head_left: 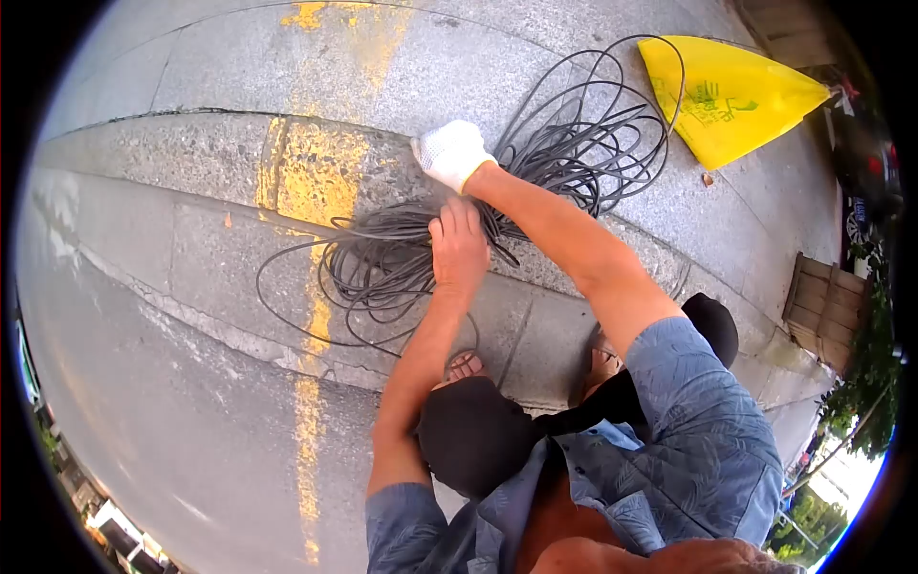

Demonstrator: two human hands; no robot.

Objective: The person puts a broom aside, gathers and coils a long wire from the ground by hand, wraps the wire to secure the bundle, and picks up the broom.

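I'm bunching wire (pixel 387 234), I think. My left hand (pixel 460 251) grips it; at twelve o'clock, my right hand (pixel 451 156) looks curled, hold hidden. Next needs tight squeezing.

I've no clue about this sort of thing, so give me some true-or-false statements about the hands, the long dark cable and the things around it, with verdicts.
1. The right hand wears a white fabric glove. True.
2. Both hands are gloved. False: the left hand is bare.
3. Loops of thin, dark, flexible cable spread out to both sides of the hands. True.
4. The cable is wound neatly on a drum. False: it lies in loose, tangled loops on the ground.
5. A worn yellow painted stripe crosses the rough grey kerb. True.
6. The plastic bag near the cable is blue. False: the plastic bag is yellow with green markings.
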